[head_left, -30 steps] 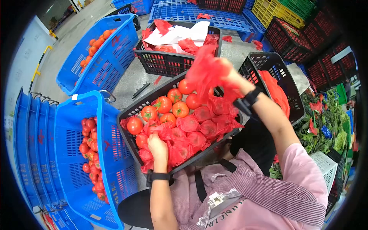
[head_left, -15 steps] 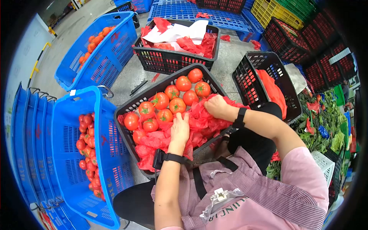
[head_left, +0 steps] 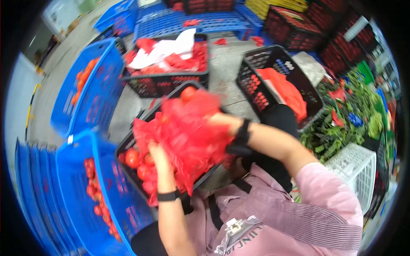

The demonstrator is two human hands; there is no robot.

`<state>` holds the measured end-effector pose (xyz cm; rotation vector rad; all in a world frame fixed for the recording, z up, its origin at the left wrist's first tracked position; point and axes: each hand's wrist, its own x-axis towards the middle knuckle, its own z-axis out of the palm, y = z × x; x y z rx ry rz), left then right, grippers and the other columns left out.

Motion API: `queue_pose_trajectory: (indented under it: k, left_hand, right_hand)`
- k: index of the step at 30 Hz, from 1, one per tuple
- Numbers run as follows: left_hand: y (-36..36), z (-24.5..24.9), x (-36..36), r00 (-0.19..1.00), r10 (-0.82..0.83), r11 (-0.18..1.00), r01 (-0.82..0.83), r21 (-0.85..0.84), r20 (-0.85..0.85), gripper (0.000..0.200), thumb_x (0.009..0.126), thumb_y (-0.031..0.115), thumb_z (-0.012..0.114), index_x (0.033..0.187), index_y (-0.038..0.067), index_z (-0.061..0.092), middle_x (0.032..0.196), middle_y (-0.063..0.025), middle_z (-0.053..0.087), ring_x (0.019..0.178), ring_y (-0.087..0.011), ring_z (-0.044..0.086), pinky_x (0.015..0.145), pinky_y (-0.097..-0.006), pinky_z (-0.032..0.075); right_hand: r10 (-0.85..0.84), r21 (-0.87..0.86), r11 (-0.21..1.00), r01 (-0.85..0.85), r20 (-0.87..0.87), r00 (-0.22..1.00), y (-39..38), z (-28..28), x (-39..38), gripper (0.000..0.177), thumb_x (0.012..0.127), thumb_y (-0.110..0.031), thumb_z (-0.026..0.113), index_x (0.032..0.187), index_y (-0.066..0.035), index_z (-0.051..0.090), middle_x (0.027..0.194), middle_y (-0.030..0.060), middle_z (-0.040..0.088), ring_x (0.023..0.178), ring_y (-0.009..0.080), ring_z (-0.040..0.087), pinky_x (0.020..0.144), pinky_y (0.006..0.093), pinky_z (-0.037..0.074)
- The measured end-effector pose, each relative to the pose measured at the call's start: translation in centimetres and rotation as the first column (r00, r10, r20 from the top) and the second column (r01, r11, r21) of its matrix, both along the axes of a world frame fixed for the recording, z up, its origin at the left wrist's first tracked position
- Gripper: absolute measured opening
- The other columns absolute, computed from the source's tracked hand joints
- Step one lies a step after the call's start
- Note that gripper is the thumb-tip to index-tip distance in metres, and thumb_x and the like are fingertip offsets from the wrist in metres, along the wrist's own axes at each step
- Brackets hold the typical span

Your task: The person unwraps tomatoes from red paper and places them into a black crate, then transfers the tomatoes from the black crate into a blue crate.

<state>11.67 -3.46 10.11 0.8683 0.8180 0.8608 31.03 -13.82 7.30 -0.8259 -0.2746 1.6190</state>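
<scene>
Red plastic film is raised over a black crate, blurred by motion, and covers most of the tomatoes inside. My right hand is closed on the film at its right side. At the film's left edge is my left hand, its fingers blurred and partly against the film, so its grip is unclear. One tomato shows at the crate's far corner.
Blue baskets with tomatoes stand at the left. A black crate of red and white wrapping lies beyond, another black crate at the right. Leafy greens and a white basket are farther right.
The red film has been lifted and spread over the tomatoes, hiding most of them. Both hands have moved away from my body with it, and the camera view has shifted.
</scene>
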Motion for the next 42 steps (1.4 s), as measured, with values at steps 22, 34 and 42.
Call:
queue_pose_trajectory:
  k: [22,34,42]
  left_hand:
    - [-0.1,-1.8,-10.0,0.143,0.093,0.821,0.549,0.157,-0.985,0.090,0.070,0.041,0.075,0.141,0.008,0.031,0.147,-0.0261,0.013,0.137,-0.0419,0.011,0.106,-0.0583,0.020]
    - [-4.7,-8.2,-12.8,0.063,0.389,0.627,0.713,0.314,-0.919,0.077,0.075,0.039,0.070,0.138,0.012,0.036,0.145,-0.0181,0.025,0.133,-0.0347,0.026,0.106,-0.0562,0.018]
    - [-2.1,-9.0,-16.0,0.070,0.439,0.657,0.655,0.373,-0.896,0.048,0.073,0.016,0.067,0.119,0.011,0.056,0.119,-0.0118,0.050,0.115,-0.0299,0.043,0.094,-0.0455,0.035]
  right_hand:
    - [0.421,0.002,0.883,0.470,0.441,-0.793,-24.4,-3.2,35.4,0.040,0.077,-0.013,0.059,0.115,-0.001,0.053,0.104,0.0258,0.059,0.106,0.0412,0.053,0.089,0.0466,0.042]
    - [0.007,-0.247,0.817,-0.522,0.908,-0.419,2.6,-3.1,-3.7,0.073,0.073,-0.054,0.067,0.126,-0.008,0.048,0.128,0.0175,0.046,0.119,0.0352,0.045,0.094,0.0464,0.040]
    - [-0.248,-0.031,0.877,-0.479,0.825,-0.507,2.4,-6.8,-6.3,0.050,0.073,-0.045,0.067,0.111,-0.014,0.061,0.101,0.0109,0.051,0.099,0.0264,0.049,0.083,0.0405,0.037]
